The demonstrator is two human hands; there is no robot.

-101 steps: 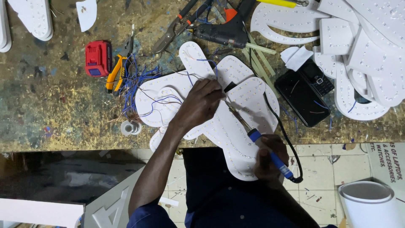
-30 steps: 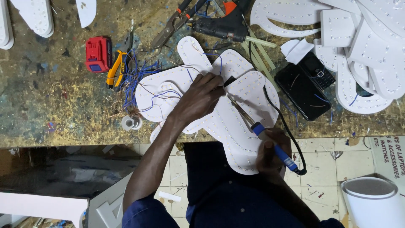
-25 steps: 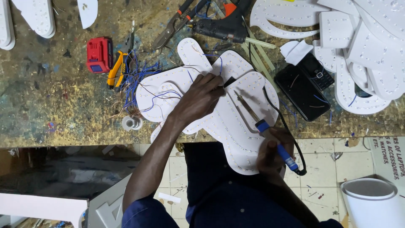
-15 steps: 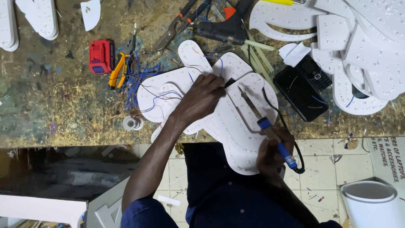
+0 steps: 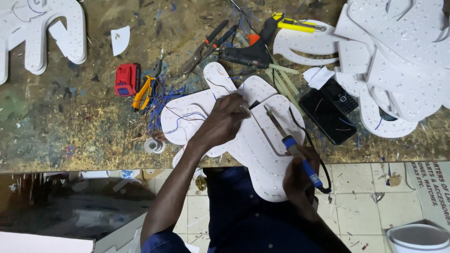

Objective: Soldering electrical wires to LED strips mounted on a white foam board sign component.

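Observation:
A white perforated cut-out board (image 5: 262,145) with thin blue and red wires lies across the bench edge and over my lap. My left hand (image 5: 225,122) rests on its middle, fingertips pinching a fine wire against the board. My right hand (image 5: 297,171) grips a blue-handled soldering iron (image 5: 293,147), its metal tip pointing up-left and hovering just right of my left fingertips. The iron's black cord loops around the board's right side.
On the stained bench: a red box (image 5: 127,79), orange-handled cutters (image 5: 143,91), pliers (image 5: 206,47), a black glue gun (image 5: 251,49), a yellow knife (image 5: 300,26), two dark phones (image 5: 330,112), a solder spool (image 5: 154,146), stacked white cut-outs (image 5: 403,61). A white bucket (image 5: 417,236) stands on the tiled floor.
The soldering iron's tip has drawn back to the right, away from my left fingertips. My left hand has stayed on the board.

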